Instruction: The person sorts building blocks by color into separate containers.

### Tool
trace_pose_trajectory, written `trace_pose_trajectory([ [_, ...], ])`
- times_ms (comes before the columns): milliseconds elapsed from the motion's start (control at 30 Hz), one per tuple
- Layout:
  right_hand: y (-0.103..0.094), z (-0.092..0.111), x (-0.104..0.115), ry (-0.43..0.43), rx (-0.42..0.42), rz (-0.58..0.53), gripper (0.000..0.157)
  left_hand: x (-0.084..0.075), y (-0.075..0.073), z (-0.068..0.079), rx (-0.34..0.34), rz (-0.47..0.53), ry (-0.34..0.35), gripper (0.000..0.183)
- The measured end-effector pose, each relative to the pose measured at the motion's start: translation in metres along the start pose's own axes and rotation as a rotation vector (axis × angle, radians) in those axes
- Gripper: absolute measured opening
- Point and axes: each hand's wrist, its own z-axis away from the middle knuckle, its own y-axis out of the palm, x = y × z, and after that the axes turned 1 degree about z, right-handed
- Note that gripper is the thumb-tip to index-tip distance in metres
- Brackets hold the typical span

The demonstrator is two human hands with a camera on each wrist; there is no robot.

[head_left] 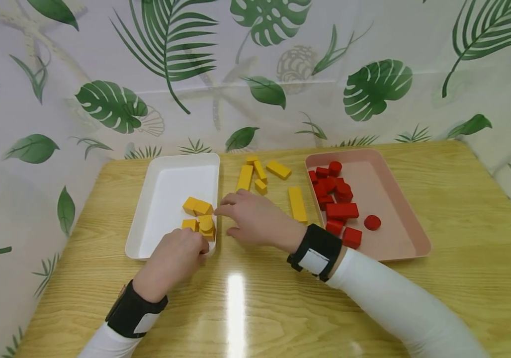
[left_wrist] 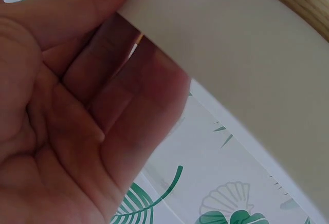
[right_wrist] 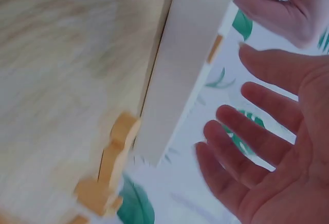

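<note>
My left hand [head_left: 174,258] is at the near right corner of the white tray [head_left: 159,199]. Its fingers reach over the rim and its thumb lies against the wall, pinching it. In the left wrist view the tray wall [left_wrist: 231,64] hides the fingertips. Inside the tray, yellow blocks [head_left: 197,206] and a yellow cylinder [head_left: 206,223] lie close by those fingers. My right hand [head_left: 257,219] hovers beside the tray's right rim, fingers apart and bent a little. The right wrist view shows nothing in its palm [right_wrist: 303,183].
Several loose yellow blocks [head_left: 279,170] lie between the two trays, one long yellow block [head_left: 298,204] behind the right wrist. A pink tray [head_left: 398,219] with red blocks [head_left: 342,211] stands on the right. Leaf-patterned cloth [head_left: 255,59] hangs behind the wooden table [head_left: 193,318].
</note>
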Motion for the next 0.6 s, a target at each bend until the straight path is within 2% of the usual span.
trace_pose_trajectory([
  [200, -0.005, 0.040, -0.023, 0.022, 0.035, 0.027, 0.039, -0.002, 0.001, 0.000, 0.008, 0.013, 0.005, 0.027],
  [367, -0.004, 0.075, -0.040, 0.096, 0.125, 0.016, 0.035, -0.003, -0.001, 0.000, 0.007, 0.026, -0.007, 0.024],
  [467, -0.002, 0.088, -0.044, 0.125, 0.166, 0.019, 0.029, -0.002, -0.003, 0.000, 0.009, 0.022, -0.016, 0.024],
  [600, 0.004, 0.097, -0.044, 0.122, 0.174, 0.031, 0.018, -0.002, -0.003, 0.000, 0.004, 0.012, -0.005, 0.025],
])
